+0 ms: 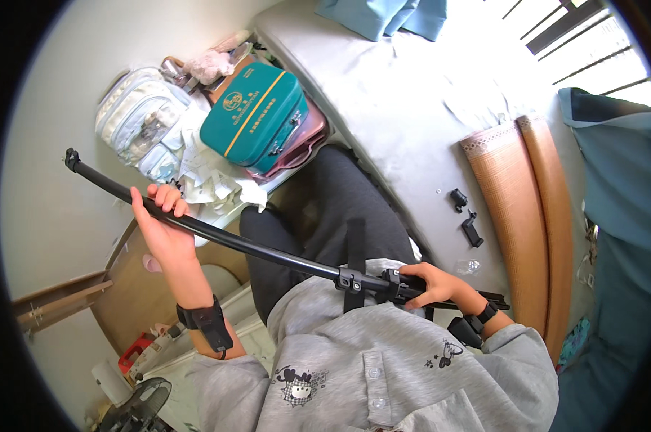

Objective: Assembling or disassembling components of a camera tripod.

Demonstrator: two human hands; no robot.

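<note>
A long black tripod stand [260, 250] lies slantwise across my lap, its extended pole running up to the left and its folded leg end at my right side. My left hand [168, 234] wraps round the pole, a little short of its tip fitting [71, 160]. Farther down, my right hand [438, 282] grips the stand next to a black collar [392, 285]; some of the fingers are hidden behind it. On the bed beyond my right hand lie a black phone clamp [472, 230] and a small black mount [458, 199], both apart from the stand.
The bed [404, 137] has a pale sheet, with two rolled mats [509, 216] on its right part and clear plastic [469, 267] nearby. A green case [246, 115] and a pale backpack [134, 108] stand ahead left. A fan [141, 403] is at lower left, a blue curtain [617, 201] far right.
</note>
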